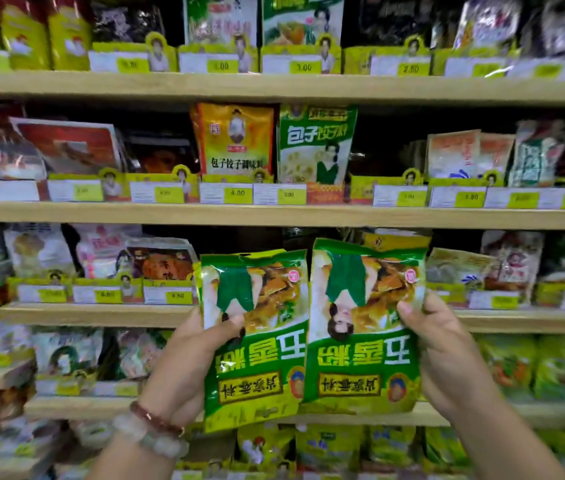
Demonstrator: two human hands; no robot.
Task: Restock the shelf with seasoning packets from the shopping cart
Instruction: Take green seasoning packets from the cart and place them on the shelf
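left hand (191,362): thumb over the front of a green packet (256,337), fingers behind it, gripping at the left edge near mid-height. beaded bracelets (151,427) on that wrist.
right hand (447,355): same kind of grip on a second green packet (364,327), thumb on the front at its right edge, fingers hidden behind. neither hand is free.

both packets are held up side by side, inner edges touching or slightly overlapping; cannot tell which lies on top. print reads upside down on both, so they are inverted relative to the stock on display. judgement: edge grips leave the fronts visible, likely for checking the product against the shelf; packets will need turning upright before they go in.

outward: the packets sit in front of the third shelf (101,313), counting down from the top. just behind the right packet a yellow-topped pack (395,239) shows above its upper edge. dark gap on that shelf behind and above the left packet; probably the slot to fill, not certain.

second shelf, far and above: orange packet (236,140) and a green-and-white packet (315,143) standing upright behind price tags (237,194). similar tags line every shelf edge. more yellow-green packs on the lowest rows, blurred.

cart not in view. step in hand, by judgement: two packets carried to the shelf, not yet placed.

risk: thin, glossy film, held only at one edge; could slip or flop when turned.
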